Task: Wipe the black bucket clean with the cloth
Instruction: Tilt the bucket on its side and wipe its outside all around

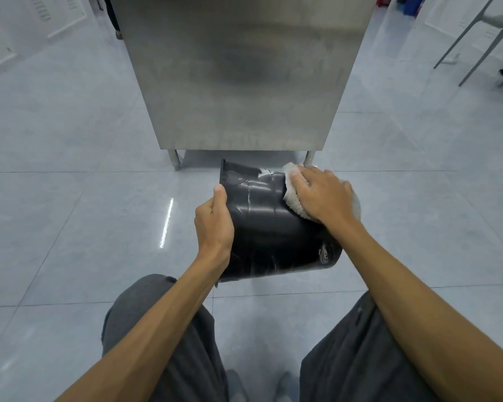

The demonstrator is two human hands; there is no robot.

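The black bucket [269, 224] lies on its side above the floor in front of my knees, its outer wall facing up. My left hand [214, 223] grips its left side, thumb on top. My right hand [321, 194] presses a pale grey cloth [292, 200] flat against the bucket's upper right side; most of the cloth is hidden under the palm. A torn white label shows near the bucket's far end and another near its right end.
A stainless steel table [241, 71] stands just beyond the bucket, its two front legs close behind it. Grey tiled floor [70, 198] spreads all around. Chair legs [474, 44] stand at the far right. My knees in dark trousers are below.
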